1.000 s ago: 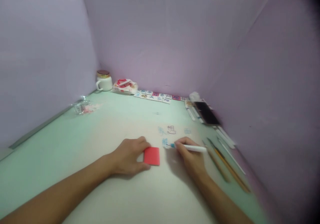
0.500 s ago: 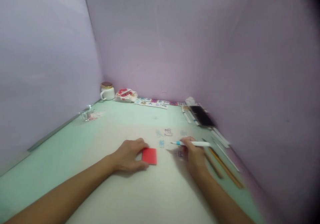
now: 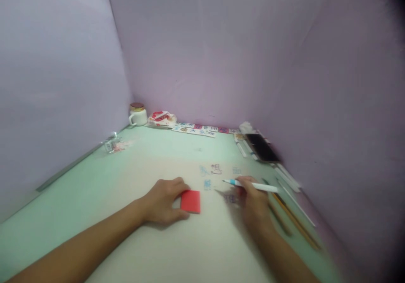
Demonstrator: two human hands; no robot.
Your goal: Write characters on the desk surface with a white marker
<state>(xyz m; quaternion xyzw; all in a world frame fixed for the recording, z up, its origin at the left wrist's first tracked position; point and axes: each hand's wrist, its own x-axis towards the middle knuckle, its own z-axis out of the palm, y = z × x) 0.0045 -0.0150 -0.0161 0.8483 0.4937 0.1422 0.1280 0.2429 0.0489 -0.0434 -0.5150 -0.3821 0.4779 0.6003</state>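
Observation:
My left hand [image 3: 164,201] rests on the white surface. Its thumb and fingers hold a red square of paper [image 3: 190,201] by its left side. Held between the fingers of my right hand [image 3: 255,200] is a white felt-tip pen [image 3: 265,187] with a light blue band. The pen lies nearly level, its tip pointing left, apart from the red paper. Several handwritten characters [image 3: 216,169] in blue and dark ink stand around the tip. My right hand's shadow falls across some of them.
At the back stand a white mug [image 3: 138,117] and a red-and-white packet [image 3: 162,119], beside strips with characters [image 3: 193,131]. A black phone [image 3: 263,148] lies at the right, near brown sticks [image 3: 295,219] and white pens [image 3: 287,177]. A clear wrapper [image 3: 115,144] lies left. Walls enclose the table.
The view has shifted slightly, so most things appear a little further right. My right hand and the pen have moved slightly right of the characters. My left hand keeps its hold.

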